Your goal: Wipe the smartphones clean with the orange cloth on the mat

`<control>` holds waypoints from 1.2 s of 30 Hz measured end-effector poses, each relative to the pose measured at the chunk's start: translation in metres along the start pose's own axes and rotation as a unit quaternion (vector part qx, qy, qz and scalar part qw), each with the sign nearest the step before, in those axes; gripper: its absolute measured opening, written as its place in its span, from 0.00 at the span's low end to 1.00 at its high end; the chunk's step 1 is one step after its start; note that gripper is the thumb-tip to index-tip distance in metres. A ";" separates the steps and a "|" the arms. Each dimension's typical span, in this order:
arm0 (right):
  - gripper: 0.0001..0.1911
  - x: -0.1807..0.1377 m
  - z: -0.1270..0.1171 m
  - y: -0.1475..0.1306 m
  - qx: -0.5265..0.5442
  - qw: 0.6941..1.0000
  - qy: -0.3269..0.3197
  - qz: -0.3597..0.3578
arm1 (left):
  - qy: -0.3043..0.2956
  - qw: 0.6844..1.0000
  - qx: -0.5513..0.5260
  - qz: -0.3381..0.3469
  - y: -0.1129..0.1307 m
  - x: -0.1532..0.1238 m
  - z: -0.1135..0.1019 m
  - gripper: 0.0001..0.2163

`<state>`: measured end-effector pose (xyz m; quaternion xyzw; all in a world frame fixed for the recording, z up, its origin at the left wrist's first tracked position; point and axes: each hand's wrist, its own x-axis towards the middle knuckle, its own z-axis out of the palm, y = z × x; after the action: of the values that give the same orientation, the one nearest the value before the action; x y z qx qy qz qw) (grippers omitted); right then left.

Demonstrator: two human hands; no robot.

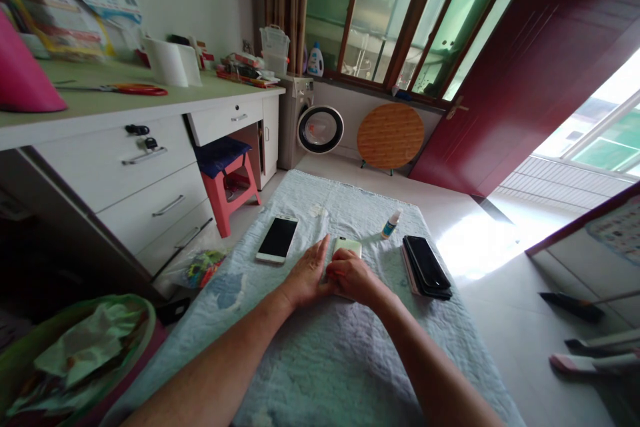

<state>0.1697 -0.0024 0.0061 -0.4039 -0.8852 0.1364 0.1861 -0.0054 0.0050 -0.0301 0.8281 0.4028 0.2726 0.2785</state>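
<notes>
A pale green phone [348, 245] lies flat in the middle of a light blue cloth [320, 360]. My left hand [306, 275] rests along its left edge with the fingers stretched out flat. My right hand [351, 275] lies on the phone's near end, fingers curled down onto it. A white-framed phone [277, 238] with a dark screen lies to the left. A stack of dark phones [426, 267] sits to the right. A small white dropper bottle [391, 224] with a blue cap stands behind, just right of the green phone.
A white desk with drawers [125, 167] runs along the left, with a red stool [227, 177] under it. A green bin [75, 353] with rubbish sits at the near left. A washing machine [310, 123] and a round wooden board [391, 136] stand by the far wall.
</notes>
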 end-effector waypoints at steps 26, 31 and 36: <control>0.11 -0.001 -0.012 0.054 -0.138 0.960 0.080 0.230 | -0.090 0.991 0.096 -0.026 0.012 0.002 -0.009 0.31; 0.10 -0.018 -0.010 0.028 -0.124 0.964 0.062 0.228 | -0.094 0.991 0.095 -0.021 0.012 0.002 -0.009 0.30; 0.08 -0.035 -0.009 0.000 -0.112 0.971 0.035 0.207 | -0.092 0.990 0.103 -0.021 0.010 0.002 -0.007 0.29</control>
<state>0.1949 -0.0283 0.0066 -0.6011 -0.7850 0.0573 0.1383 -0.0037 0.0029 -0.0177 0.8652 0.4190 0.1467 0.2329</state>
